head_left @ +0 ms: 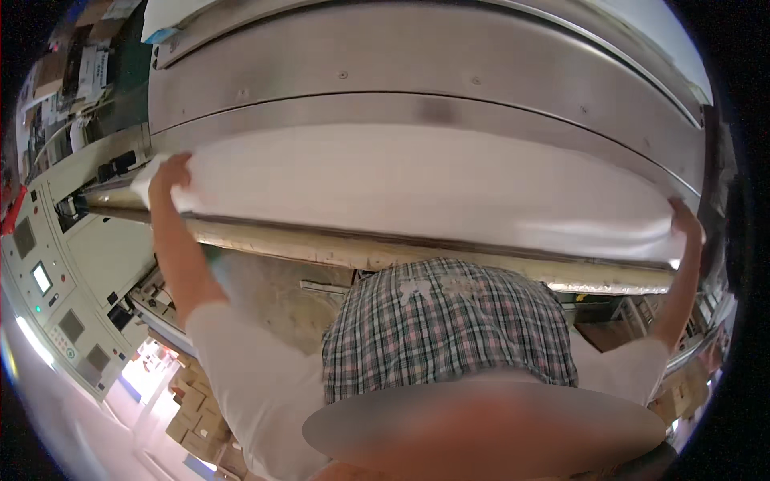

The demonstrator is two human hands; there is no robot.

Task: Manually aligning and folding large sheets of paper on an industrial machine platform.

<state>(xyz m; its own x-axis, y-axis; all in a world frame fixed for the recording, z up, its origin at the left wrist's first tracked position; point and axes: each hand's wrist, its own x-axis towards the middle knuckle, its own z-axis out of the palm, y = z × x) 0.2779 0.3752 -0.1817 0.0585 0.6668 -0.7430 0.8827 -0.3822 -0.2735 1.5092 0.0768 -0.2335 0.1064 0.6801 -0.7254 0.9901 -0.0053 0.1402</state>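
Note:
A long white sheet [417,180], of cloth or film, stretches from left to right in front of the metal machine. Its left end is gripped by my left hand [172,173], fingers bent over the edge and partly blurred. At the far right end, my right hand [684,218] has its fingers closed on the sheet's corner. The sheet hangs slightly slack along its near side, where a fold shows at the right. Both my arms are spread wide. Below the sheet runs a long pale yellowish bar [369,256] with a dark upper edge.
A broad brushed-metal machine housing [409,60] with screws rises behind the sheet. On the left stands a pale control panel [60,280] with a small lit screen and buttons. Cardboard boxes [196,409] are stacked at the lower left. More boxes fill shelves [76,72] at the upper left.

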